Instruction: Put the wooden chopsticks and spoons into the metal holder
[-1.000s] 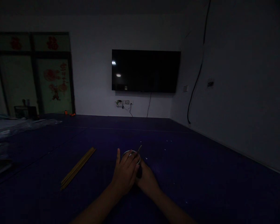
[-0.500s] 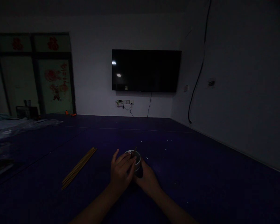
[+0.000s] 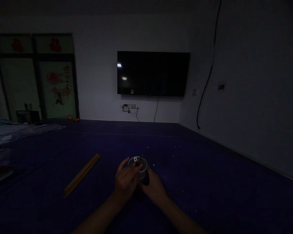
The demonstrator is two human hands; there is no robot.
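A round, pale-rimmed cup point(image 3: 142, 175) is upright in front of me, with my right hand point(image 3: 156, 189) wrapped around its right side. My left hand point(image 3: 126, 179) reaches over the cup's left rim, its fingers pinching a thin dark stick point(image 3: 139, 160) that slants up out of the opening. Inside the rim shows a small white piece point(image 3: 135, 159) with a dark spot. My left fingers hide much of the cup's inside. To the left, a bundle of slim wooden sticks point(image 3: 82, 176) lies slantwise on the dark blue floor covering point(image 3: 107, 143).
Small white scraps point(image 3: 173, 156) dot the covering to the right. Clear plastic sheeting point(image 3: 31, 131) lies at the left, with a dark flat object point(image 3: 1, 174) nearer me. A television point(image 3: 153, 73) hangs on the far wall; the room is dim.
My left hand has shifted slightly left and lower, its fingers more curled. More of the cup's opening and the white piece shows. The bundle of sticks stays put.
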